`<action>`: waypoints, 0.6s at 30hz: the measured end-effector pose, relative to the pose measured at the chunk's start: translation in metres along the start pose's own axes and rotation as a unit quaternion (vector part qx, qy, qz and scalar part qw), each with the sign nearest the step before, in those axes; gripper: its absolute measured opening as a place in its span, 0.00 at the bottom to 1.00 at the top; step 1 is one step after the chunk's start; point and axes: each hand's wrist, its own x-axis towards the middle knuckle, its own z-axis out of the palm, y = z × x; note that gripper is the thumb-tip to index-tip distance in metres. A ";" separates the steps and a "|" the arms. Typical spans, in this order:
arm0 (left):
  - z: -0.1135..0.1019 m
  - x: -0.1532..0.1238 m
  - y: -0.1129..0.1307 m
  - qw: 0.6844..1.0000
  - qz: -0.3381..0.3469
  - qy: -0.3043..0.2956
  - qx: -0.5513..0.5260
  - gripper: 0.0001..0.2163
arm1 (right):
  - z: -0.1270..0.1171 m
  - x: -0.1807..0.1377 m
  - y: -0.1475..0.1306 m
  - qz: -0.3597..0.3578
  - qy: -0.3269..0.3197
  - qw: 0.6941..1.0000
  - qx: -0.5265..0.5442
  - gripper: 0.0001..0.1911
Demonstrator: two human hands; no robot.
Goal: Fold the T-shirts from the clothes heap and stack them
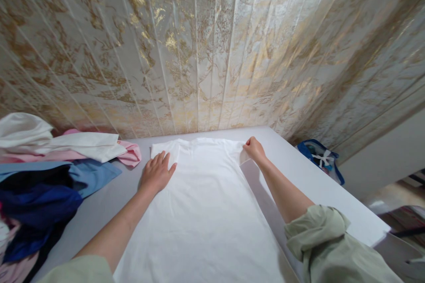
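A white T-shirt (206, 203) lies spread on the white table (299, 177), its sleeve end toward the wall. My left hand (157, 171) rests flat on the shirt near the left sleeve, fingers extended. With fingers closed, my right hand (255, 148) pinches the edge of the right sleeve and lifts it slightly off the tabletop. The shirt's lower end runs out of view at the bottom.
On the left lies a pile of clothes: a white garment (86, 145), a light blue one (94, 177) and a dark blue one (43, 205). A blue-trimmed clear bag (320, 159) sits beyond the table's right edge. Gold-patterned wall covering (186, 53) rises behind.
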 end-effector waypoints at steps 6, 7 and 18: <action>-0.003 -0.002 0.001 1.000 -0.002 -0.008 0.004 0.30 | 0.016 -0.033 -0.055 -0.237 -0.040 0.969 0.050 0.15; -0.003 -0.002 0.001 1.000 0.000 -0.008 0.004 0.30 | 0.018 -0.035 -0.058 -0.236 -0.055 0.968 0.065 0.16; -0.003 -0.003 0.002 1.000 0.000 -0.003 -0.019 0.29 | 0.068 -0.053 -0.043 -0.239 -0.081 0.960 -0.124 0.28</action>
